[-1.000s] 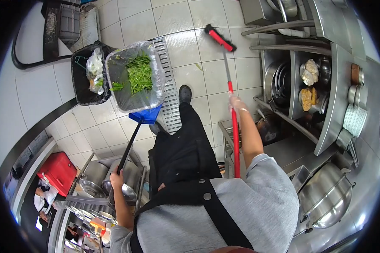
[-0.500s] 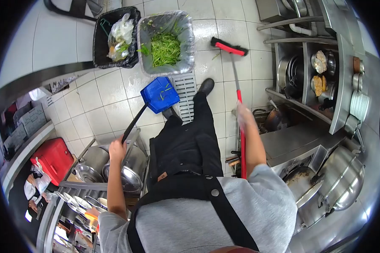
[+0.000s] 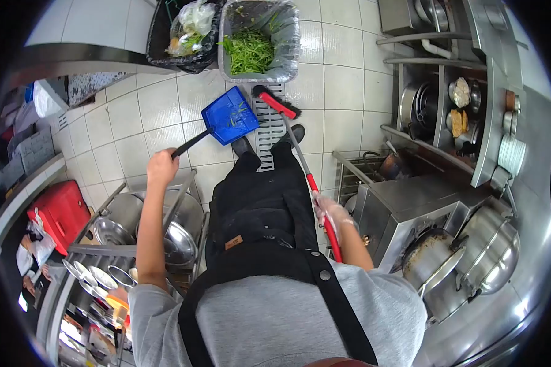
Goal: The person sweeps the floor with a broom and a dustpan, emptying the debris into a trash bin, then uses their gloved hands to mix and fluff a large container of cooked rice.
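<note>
My left hand (image 3: 163, 167) is closed round the black handle of a blue dustpan (image 3: 229, 116), whose pan lies on the tiled floor with a few green scraps in it. In my right hand (image 3: 333, 215), which wears a clear glove, is the red and grey handle of a broom (image 3: 277, 101). The broom's red head with black bristles rests over the floor drain grate (image 3: 267, 137), to the right of the dustpan and apart from it. My feet stand just below the two tools.
A lined bin (image 3: 291, 74) of green trimmings stands ahead, beside a black bin (image 3: 196, 65) holding plastic bags. Metal shelving with pots (image 3: 179, 244) is on the left. Steel counters and a large wok (image 3: 431, 260) line the right. A red box (image 3: 59, 214) sits at far left.
The broom head has swept left across the floor, from the right-hand tiles to the drain grate. My right hand has come closer to my body. The camera view has shifted forward.
</note>
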`<state>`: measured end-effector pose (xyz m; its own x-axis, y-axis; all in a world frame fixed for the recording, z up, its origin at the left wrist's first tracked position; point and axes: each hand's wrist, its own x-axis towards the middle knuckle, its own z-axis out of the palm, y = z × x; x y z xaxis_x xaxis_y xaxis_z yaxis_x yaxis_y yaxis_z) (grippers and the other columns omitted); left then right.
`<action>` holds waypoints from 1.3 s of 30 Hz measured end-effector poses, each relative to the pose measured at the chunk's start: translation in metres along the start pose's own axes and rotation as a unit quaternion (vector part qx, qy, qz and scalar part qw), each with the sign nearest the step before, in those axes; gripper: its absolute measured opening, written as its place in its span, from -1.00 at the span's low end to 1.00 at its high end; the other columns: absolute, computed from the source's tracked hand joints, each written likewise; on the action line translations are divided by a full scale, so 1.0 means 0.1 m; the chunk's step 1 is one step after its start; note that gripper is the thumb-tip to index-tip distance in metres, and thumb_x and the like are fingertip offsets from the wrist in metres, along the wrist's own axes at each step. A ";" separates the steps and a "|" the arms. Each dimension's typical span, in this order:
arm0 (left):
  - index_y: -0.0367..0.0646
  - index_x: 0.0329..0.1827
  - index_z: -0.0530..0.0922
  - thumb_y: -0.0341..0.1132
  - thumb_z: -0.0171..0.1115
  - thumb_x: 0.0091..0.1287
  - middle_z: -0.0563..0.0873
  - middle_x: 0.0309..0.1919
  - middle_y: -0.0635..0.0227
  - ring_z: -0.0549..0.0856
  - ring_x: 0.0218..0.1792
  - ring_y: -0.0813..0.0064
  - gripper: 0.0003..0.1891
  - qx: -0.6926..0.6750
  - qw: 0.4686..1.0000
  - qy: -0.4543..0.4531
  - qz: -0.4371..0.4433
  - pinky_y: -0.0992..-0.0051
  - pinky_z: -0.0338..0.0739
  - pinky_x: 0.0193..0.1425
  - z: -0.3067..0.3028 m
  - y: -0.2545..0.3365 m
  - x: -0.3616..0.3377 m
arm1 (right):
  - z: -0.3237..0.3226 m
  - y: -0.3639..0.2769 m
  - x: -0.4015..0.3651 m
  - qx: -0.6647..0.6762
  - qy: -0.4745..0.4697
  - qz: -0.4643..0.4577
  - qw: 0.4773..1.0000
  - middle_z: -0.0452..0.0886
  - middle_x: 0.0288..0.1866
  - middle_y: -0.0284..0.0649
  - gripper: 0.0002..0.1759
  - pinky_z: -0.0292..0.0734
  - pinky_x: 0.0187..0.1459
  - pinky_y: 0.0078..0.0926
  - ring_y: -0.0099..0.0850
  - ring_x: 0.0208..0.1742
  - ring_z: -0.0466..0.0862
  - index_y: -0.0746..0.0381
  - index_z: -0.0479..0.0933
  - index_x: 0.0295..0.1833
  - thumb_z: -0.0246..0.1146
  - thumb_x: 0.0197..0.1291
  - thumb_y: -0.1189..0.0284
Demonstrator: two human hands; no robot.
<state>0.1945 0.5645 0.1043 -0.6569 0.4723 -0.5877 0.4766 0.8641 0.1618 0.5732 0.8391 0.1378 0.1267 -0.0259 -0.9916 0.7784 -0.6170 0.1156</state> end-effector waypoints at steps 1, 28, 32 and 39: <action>-0.03 -0.13 0.67 -0.27 0.25 0.14 0.71 -0.34 0.07 0.69 -0.26 0.06 -0.76 -0.004 1.000 0.005 0.001 0.17 0.59 -0.15 -0.06 -0.02 0.00 | 0.02 0.05 -0.07 -0.026 0.008 -0.020 0.999 0.22 -0.75 -0.45 -0.57 0.21 -0.71 -0.58 -0.59 -0.76 0.27 0.09 0.38 -0.36 0.05 0.30 -0.05; -0.15 -0.40 0.66 -0.50 0.15 0.10 0.72 -0.35 0.14 0.74 -0.28 0.20 -0.88 0.158 0.981 0.041 0.101 0.31 0.65 -0.25 0.31 -0.89 0.53 | 0.75 -0.51 0.04 -0.534 0.098 -0.191 0.818 0.61 -0.17 0.13 -0.76 0.55 -0.14 -0.07 -0.02 -0.18 0.67 0.35 0.56 -0.25 0.08 0.17 0.40; -0.15 -0.39 0.66 -0.48 0.14 0.13 0.73 -0.34 0.15 0.74 -0.26 0.21 -0.88 0.141 0.987 0.035 0.070 0.32 0.65 -0.24 0.38 -0.99 0.44 | 0.78 -0.35 -0.28 -0.679 0.179 -0.274 0.658 0.66 -0.24 0.04 -0.79 0.59 -0.11 -0.20 -0.13 -0.17 0.69 0.28 0.61 -0.33 0.07 0.16 0.45; -0.14 -0.40 0.66 -0.48 0.16 0.11 0.72 -0.32 0.12 0.74 -0.27 0.19 -0.89 0.100 0.993 0.035 0.049 0.31 0.65 -0.20 0.55 -0.89 0.21 | 1.42 -0.60 0.38 -0.756 0.082 -0.289 0.582 0.63 -0.26 0.10 -0.66 0.55 -0.06 -0.20 -0.05 -0.11 0.66 0.34 0.61 -0.23 0.09 0.17 0.28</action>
<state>0.1703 0.4878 0.0342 -0.6377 0.5693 -0.5189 0.6424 0.7648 0.0496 0.4440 0.7638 0.0853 -0.4634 -0.0065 -0.8861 0.3557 0.9145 -0.1927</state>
